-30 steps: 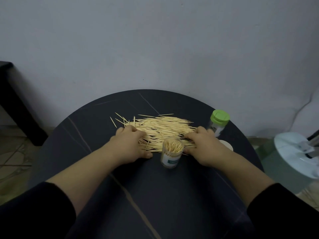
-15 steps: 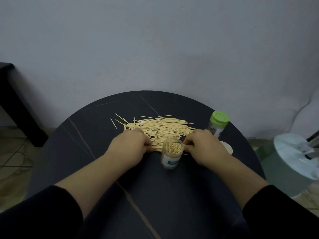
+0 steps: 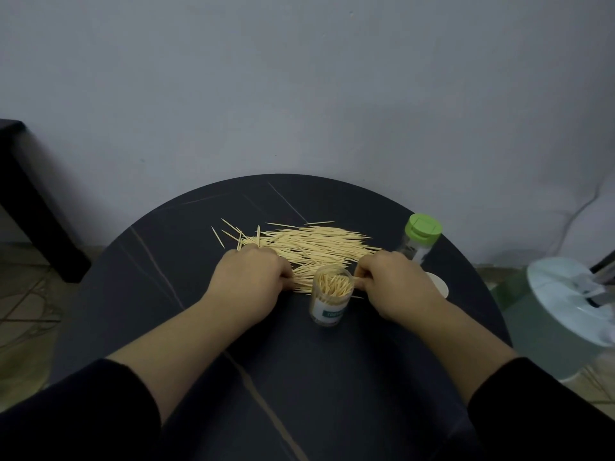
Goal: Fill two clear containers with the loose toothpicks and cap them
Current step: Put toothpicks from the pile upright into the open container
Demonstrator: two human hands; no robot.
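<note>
Dark round table [image 3: 199, 327] sitting against grey wall. Left hand [image 3: 248, 281] gripping near edge of toothpick pile [image 3: 316, 242]; open container [image 3: 329, 304], full, standing between hands, partly blocking it. Right hand [image 3: 396, 284] pinching pile's other end, half-hiding white lid [image 3: 441, 284]; green-capped container [image 3: 420, 239] standing behind.

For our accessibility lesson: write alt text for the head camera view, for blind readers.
A left hand and a right hand grip loose toothpicks on a round dark table, behind an open clear container packed with toothpicks. A green-capped container stands at the right, a white lid near it.
</note>
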